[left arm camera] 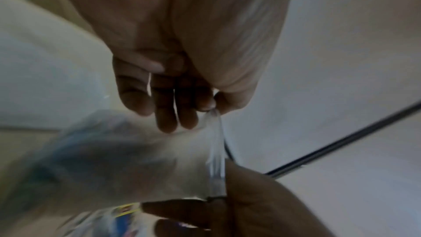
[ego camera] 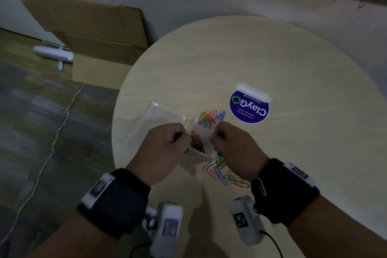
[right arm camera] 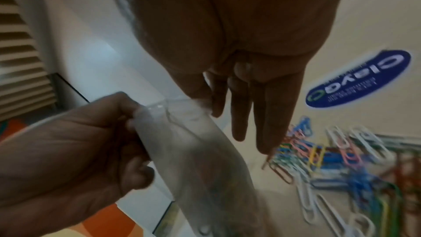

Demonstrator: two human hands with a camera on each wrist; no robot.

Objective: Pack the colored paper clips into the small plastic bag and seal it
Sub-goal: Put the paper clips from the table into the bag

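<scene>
A small clear plastic bag [ego camera: 200, 141] hangs above the round table [ego camera: 272, 65], with several colored paper clips inside it. My left hand [ego camera: 165, 146] pinches the bag's left top corner between thumb and forefinger. My right hand [ego camera: 232, 144] pinches the opposite corner; its other fingers hang straight. The bag's zip strip [left arm camera: 216, 159] is stretched between the two hands, and the bag [right arm camera: 196, 150] droops below it. Loose colored clips lie in two heaps on the table: one beyond the bag [ego camera: 213, 117], one below my right hand [ego camera: 226, 174]. The loose clips [right arm camera: 337, 165] lie just under my right fingertips.
A blue round sticker [ego camera: 249, 108] is stuck on the table to the right, with a small white plastic piece [ego camera: 253, 92] at its far edge. A stack of clear bags [ego camera: 150, 123] lies left of my hands. Cardboard boxes [ego camera: 94, 35] stand on the floor beyond the table's left edge.
</scene>
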